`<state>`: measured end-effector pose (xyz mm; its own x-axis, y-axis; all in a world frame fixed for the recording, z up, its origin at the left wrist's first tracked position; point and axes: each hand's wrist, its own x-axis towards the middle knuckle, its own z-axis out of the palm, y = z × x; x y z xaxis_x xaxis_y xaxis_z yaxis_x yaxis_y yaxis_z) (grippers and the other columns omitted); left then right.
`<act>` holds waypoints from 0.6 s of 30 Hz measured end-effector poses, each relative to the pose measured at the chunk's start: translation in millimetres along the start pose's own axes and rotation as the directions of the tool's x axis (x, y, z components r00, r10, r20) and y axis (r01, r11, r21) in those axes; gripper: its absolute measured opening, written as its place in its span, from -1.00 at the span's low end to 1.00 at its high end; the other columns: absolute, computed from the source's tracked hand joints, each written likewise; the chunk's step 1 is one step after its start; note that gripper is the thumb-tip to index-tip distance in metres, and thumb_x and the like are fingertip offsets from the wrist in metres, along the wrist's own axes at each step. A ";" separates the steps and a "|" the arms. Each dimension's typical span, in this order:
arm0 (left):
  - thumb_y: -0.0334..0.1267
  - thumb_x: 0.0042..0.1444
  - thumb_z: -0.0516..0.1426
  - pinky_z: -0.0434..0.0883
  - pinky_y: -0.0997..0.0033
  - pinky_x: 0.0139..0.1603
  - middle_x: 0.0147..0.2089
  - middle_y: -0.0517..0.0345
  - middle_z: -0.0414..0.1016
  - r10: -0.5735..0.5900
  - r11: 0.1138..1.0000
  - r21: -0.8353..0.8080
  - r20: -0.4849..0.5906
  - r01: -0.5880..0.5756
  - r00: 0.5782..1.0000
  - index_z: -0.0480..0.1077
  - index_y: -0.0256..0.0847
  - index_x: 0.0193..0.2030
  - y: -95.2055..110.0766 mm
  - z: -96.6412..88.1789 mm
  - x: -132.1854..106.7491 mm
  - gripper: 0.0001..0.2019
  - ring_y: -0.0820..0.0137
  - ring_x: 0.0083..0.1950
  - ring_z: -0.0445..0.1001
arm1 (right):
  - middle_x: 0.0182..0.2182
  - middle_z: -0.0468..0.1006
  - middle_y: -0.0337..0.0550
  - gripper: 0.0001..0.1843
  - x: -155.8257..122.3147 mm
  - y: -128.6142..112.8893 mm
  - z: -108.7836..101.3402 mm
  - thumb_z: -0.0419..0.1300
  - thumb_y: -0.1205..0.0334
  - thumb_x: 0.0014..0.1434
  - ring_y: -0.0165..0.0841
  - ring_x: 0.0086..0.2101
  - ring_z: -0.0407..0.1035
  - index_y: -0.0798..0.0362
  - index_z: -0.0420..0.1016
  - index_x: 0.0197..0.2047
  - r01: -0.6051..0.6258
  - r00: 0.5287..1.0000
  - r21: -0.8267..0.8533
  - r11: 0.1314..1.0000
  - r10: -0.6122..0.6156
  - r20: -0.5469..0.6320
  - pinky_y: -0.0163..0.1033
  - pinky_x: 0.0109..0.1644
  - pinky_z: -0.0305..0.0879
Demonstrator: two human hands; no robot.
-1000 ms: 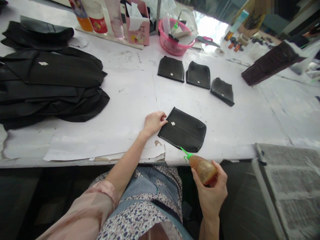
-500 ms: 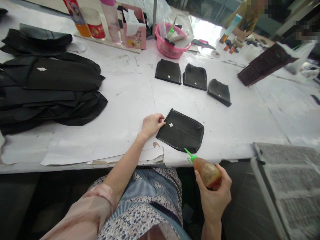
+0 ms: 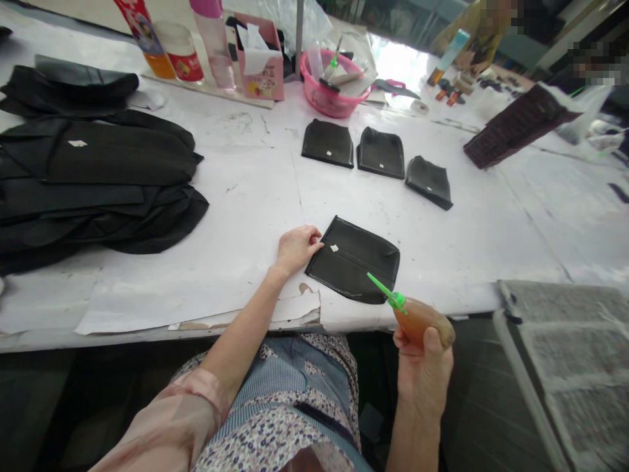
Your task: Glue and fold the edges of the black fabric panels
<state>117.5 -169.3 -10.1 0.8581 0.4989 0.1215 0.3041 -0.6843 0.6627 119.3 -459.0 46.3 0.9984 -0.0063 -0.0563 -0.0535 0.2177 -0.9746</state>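
Note:
A flat black leather piece [image 3: 354, 259] with a small white tag lies near the table's front edge. My left hand [image 3: 296, 248] rests on the paper at its left edge, fingers curled, fingertips touching the piece. My right hand [image 3: 423, 367] is closed round a brownish squeeze bottle [image 3: 421, 320] with a green nozzle. The nozzle tip points at the piece's lower right corner, just above it.
Three smaller black pieces [image 3: 377, 153] lie in a row further back. A pile of black material [image 3: 93, 177] fills the left. Bottles, a pink tissue box [image 3: 257, 65] and a pink basin [image 3: 334, 88] stand at the back. A grey mesh tray [image 3: 565, 354] is at lower right.
My right hand has turned and lifted the bottle, bringing the green nozzle up over the piece's lower right corner. My left hand stays at the piece's left edge.

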 end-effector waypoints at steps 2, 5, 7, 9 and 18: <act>-0.24 0.13 0.27 0.25 0.36 -0.27 -0.31 0.21 0.56 0.004 1.000 0.008 -0.006 -0.004 1.000 0.49 -0.14 -0.20 0.2 0.5 0.1 -0.88 0.33 -0.26 0.49 | -0.35 0.56 -0.11 -0.52 11.7 0.3 -1.7 0.42 0.04 0.00 -0.39 -0.53 0.40 0.14 0.47 -0.09 -0.023 1.000 0.061 0.998 0.022 0.010 -0.38 -0.62 0.26; -0.19 0.14 0.27 0.24 0.36 -0.28 -0.32 0.20 0.55 0.011 1.000 0.022 -0.011 -0.011 1.000 0.48 -0.15 -0.20 1.6 0.6 0.0 -0.86 0.33 -0.26 0.48 | -0.31 0.58 -0.08 -0.56 27.2 5.5 -4.3 0.44 0.04 -0.02 -0.38 -0.47 0.40 0.12 0.51 -0.14 -0.046 0.999 0.106 0.993 0.047 -0.007 -0.40 -0.61 0.27; -0.18 0.14 0.27 0.23 0.35 -0.28 -0.32 0.20 0.55 0.021 0.999 0.036 -0.014 -0.020 1.000 0.48 -0.15 -0.21 3.3 0.3 -0.6 -0.86 0.32 -0.26 0.48 | -0.27 0.58 -0.08 -0.57 38.0 11.2 -5.4 0.45 0.04 -0.03 -0.38 -0.42 0.41 0.12 0.53 -0.16 -0.059 0.998 0.144 0.988 0.063 -0.019 -0.40 -0.57 0.30; -0.21 0.15 0.26 0.23 0.35 -0.27 -0.31 0.19 0.55 0.031 0.998 0.055 -0.014 -0.030 0.999 0.47 -0.15 -0.24 5.1 0.1 -1.4 -0.90 0.32 -0.24 0.48 | -0.24 0.58 -0.09 -0.56 50.8 17.7 -6.0 0.45 0.02 -0.04 -0.41 -0.40 0.39 0.11 0.55 -0.17 -0.082 0.996 0.190 0.978 0.087 -0.017 -0.42 -0.55 0.31; -0.29 0.19 0.14 0.20 0.34 -0.29 -0.35 0.16 0.55 0.019 0.987 0.159 0.005 -0.020 1.000 0.42 -0.15 -0.35 9.6 4.6 -0.4 -0.90 0.32 -0.29 0.47 | -0.18 0.57 -0.12 -0.52 126.6 33.8 -5.2 0.43 0.02 -0.01 -0.53 -0.47 0.28 0.07 0.57 -0.05 -0.186 0.980 0.345 0.920 0.147 0.136 -0.49 -0.55 0.27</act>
<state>122.0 -178.6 -7.2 0.8658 0.4830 0.1308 0.3488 -0.7700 0.5343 243.8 -457.6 5.1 0.9728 0.1589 -0.1688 -0.2287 0.5384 -0.8111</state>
